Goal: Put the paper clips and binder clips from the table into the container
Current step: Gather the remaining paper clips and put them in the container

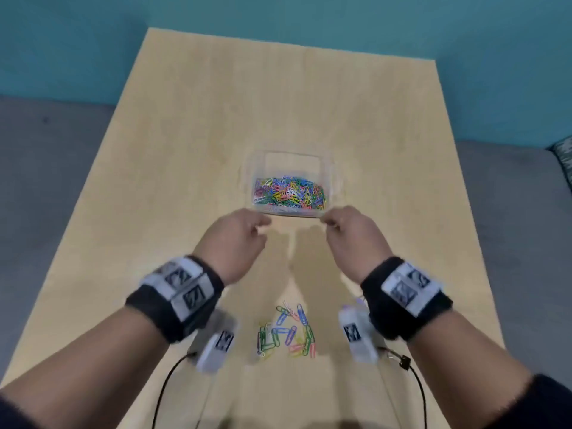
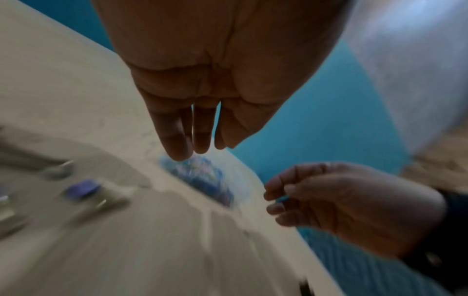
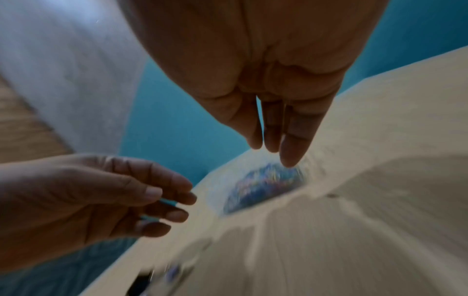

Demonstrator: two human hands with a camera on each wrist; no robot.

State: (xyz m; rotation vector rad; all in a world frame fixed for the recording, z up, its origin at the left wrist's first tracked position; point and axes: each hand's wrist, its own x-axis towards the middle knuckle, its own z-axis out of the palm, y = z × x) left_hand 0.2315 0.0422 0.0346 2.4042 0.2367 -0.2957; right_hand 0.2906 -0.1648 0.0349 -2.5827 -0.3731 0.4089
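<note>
**Both hands at the near rim of the clip box**

Closest to the person, a small scatter of coloured paper clips (image 1: 286, 331) lies on the light wooden table (image 1: 185, 150), between the two forearms and well behind both hands. A dark binder clip (image 1: 404, 362) sits just beside the right forearm, partly hidden by the wrist strap.

Further out, the left hand (image 1: 233, 243) and the right hand (image 1: 353, 239) hang side by side above the table, apart from each other, their fingertips reaching the near edge of the container (image 1: 329, 168). In the right wrist view the left hand (image 3: 101, 200) pinches a thin blue clip (image 3: 168, 202) between thumb and curled fingers. In the left wrist view the right hand (image 2: 341, 206) does the same with a pale blue clip (image 2: 282, 199). Both pictures are blurred, so the clips' exact shape is unclear.

Beyond the fingertips stands the clear plastic container, holding a thick heap of multicoloured clips (image 1: 289, 193) against its near wall. Behind the table is a teal wall (image 1: 309, 13).
</note>
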